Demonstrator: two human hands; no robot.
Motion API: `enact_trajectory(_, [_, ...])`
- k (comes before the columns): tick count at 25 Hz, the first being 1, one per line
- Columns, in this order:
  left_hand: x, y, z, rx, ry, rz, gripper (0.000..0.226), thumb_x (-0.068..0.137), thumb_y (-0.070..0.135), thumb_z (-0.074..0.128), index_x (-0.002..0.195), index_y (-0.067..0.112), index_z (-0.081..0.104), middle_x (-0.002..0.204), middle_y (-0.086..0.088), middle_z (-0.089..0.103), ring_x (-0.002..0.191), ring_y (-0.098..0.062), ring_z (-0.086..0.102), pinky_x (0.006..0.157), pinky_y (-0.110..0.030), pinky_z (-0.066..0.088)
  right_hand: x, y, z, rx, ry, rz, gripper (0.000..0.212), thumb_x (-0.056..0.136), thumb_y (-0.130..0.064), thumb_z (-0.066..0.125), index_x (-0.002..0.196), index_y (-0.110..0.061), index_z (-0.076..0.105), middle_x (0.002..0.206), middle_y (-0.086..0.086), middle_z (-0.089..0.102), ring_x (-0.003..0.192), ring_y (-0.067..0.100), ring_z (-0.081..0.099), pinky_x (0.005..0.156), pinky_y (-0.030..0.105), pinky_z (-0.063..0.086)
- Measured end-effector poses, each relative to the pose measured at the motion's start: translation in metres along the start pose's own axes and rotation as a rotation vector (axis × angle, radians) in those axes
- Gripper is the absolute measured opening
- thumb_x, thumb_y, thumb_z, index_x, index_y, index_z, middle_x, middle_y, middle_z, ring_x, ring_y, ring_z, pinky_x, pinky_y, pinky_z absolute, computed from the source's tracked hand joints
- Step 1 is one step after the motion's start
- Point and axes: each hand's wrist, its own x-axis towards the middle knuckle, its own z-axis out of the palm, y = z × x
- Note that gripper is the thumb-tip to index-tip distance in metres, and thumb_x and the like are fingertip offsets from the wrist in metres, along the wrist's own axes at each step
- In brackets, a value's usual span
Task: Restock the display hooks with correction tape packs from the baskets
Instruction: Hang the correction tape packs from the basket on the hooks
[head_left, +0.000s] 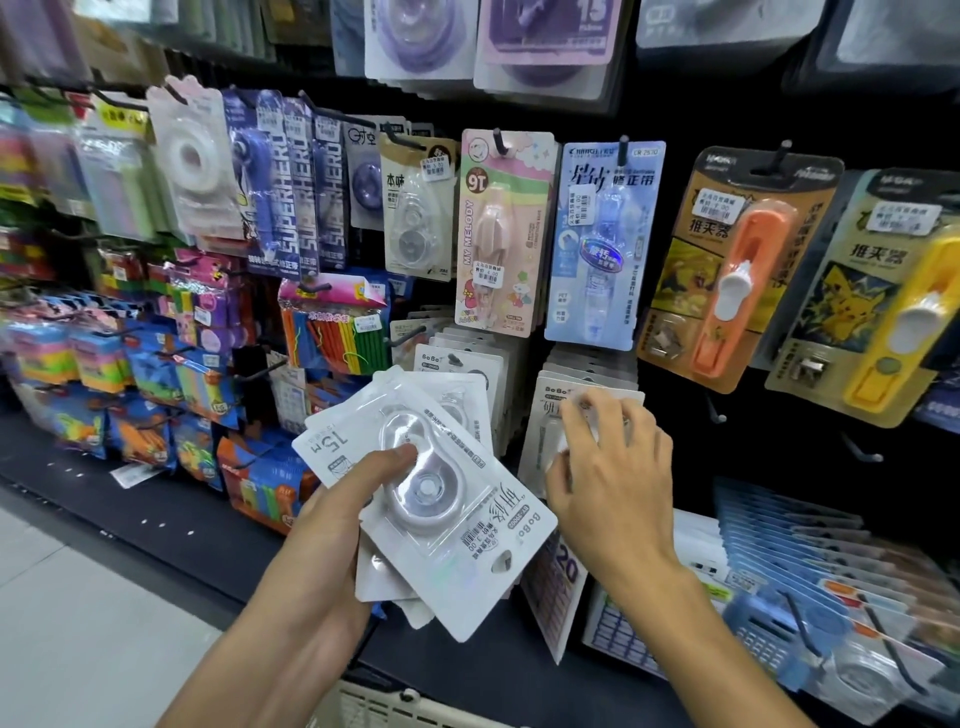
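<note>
White correction tape packs fanned in the left hand, right hand at the hanging row.

The left hand (332, 525) holds its grip closed around a stack of packs (436, 499), thumb pressed on the top blister, at about six o'clock in view. At four o'clock from the stack, the right hand (613, 467) has fingers curled on the front hanging pack (550, 415) on its hook, at center. A cream basket (395, 701) rim shows at six o'clock, below.
</note>
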Motion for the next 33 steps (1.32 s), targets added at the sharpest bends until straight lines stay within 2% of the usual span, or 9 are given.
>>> enact_trajectory(3, [0.003, -0.003, -0.003, -0.007, 0.003, 0.007, 0.006, 0.086, 0.014, 0.068, 0.086, 0.013, 0.075, 0.064, -0.006, 0.076, 0.049, -0.018, 0.072, 0.039, -0.025, 0.054, -0.001, 0.003, 0.004, 0.007, -0.068, -0.031, 0.068, 0.079, -0.017, 0.07, 0.141, 0.002, 0.052, 0.147, 0.015, 0.05, 0.134, 0.04, 0.045, 0.1, 0.055, 0.047])
enact_trajectory(7, [0.002, -0.007, -0.005, -0.026, -0.039, 0.008, 0.018, 0.068, 0.023, 0.076, 0.084, 0.019, 0.082, 0.08, -0.01, 0.08, 0.063, -0.025, 0.077, 0.046, -0.033, 0.058, 0.006, 0.018, 0.015, 0.068, -0.27, -0.032, 0.075, 0.099, -0.031, 0.051, 0.16, -0.007, 0.015, 0.168, 0.002, 0.006, 0.154, 0.03, 0.011, 0.122, 0.047, 0.024])
enact_trajectory(9, [0.002, -0.008, -0.007, -0.017, -0.048, -0.001, 0.02, 0.065, 0.027, 0.079, 0.085, 0.023, 0.084, 0.087, -0.01, 0.08, 0.069, -0.027, 0.078, 0.05, -0.036, 0.06, 0.008, 0.019, 0.016, 0.051, -0.275, -0.014, 0.066, 0.098, -0.034, 0.056, 0.155, -0.01, 0.033, 0.166, 0.006, 0.017, 0.152, 0.031, 0.018, 0.118, 0.047, 0.028])
enact_trajectory(12, [0.001, -0.008, -0.011, -0.019, -0.032, -0.013, 0.027, 0.062, 0.028, 0.081, 0.088, 0.023, 0.083, 0.088, -0.011, 0.08, 0.07, -0.027, 0.078, 0.05, -0.036, 0.061, 0.006, 0.021, 0.022, 0.006, -0.137, -0.023, 0.037, 0.084, -0.028, 0.078, 0.116, -0.011, 0.069, 0.138, 0.017, 0.056, 0.122, 0.041, 0.052, 0.09, 0.052, 0.047])
enact_trajectory(15, [0.0, -0.007, -0.013, -0.03, -0.025, -0.017, 0.028, 0.061, 0.027, 0.081, 0.088, 0.022, 0.083, 0.086, -0.01, 0.08, 0.069, -0.026, 0.078, 0.049, -0.033, 0.059, 0.008, 0.03, 0.029, 0.048, -0.04, -0.001, 0.024, 0.083, -0.019, 0.08, 0.102, -0.008, 0.07, 0.107, 0.015, 0.064, 0.09, 0.039, 0.057, 0.072, 0.047, 0.048])
enact_trajectory(18, [0.0, -0.006, -0.013, -0.032, -0.006, -0.02, 0.042, 0.06, 0.027, 0.082, 0.101, 0.019, 0.078, 0.086, -0.01, 0.08, 0.068, -0.026, 0.078, 0.049, -0.033, 0.059, 0.009, 0.034, 0.033, 0.157, -0.017, 0.021, 0.017, 0.085, -0.012, 0.078, 0.094, -0.005, 0.065, 0.093, 0.012, 0.063, 0.078, 0.034, 0.056, 0.062, 0.043, 0.05])
enact_trajectory(23, [0.002, -0.004, -0.014, -0.028, 0.001, 0.015, 0.045, 0.06, 0.024, 0.08, 0.105, 0.018, 0.075, 0.082, -0.008, 0.08, 0.065, -0.024, 0.078, 0.046, -0.031, 0.058, 0.017, 0.042, 0.021, 0.458, -0.08, -0.002, 0.006, 0.093, -0.008, 0.068, 0.089, -0.01, 0.062, 0.091, 0.0, 0.057, 0.076, 0.021, 0.056, 0.066, 0.033, 0.046])
enact_trajectory(27, [0.002, -0.008, -0.015, -0.005, -0.012, 0.003, 0.049, 0.062, 0.027, 0.082, 0.11, 0.017, 0.075, 0.091, -0.011, 0.08, 0.073, -0.028, 0.078, 0.052, -0.034, 0.059, 0.032, 0.044, 0.003, 0.674, -0.032, 0.009, 0.008, 0.092, -0.005, 0.068, 0.089, -0.011, 0.064, 0.089, -0.008, 0.052, 0.08, 0.0, 0.054, 0.07, 0.011, 0.04])
enact_trajectory(33, [0.002, -0.011, -0.009, 0.013, -0.04, 0.006, 0.033, 0.061, 0.021, 0.079, 0.094, 0.015, 0.079, 0.078, -0.009, 0.079, 0.062, -0.025, 0.077, 0.047, -0.029, 0.057, 0.063, 0.04, -0.008, 0.886, 0.072, 0.285, 0.009, 0.088, -0.007, 0.074, 0.087, -0.016, 0.074, 0.087, -0.004, 0.06, 0.078, 0.007, 0.058, 0.073, 0.015, 0.043])
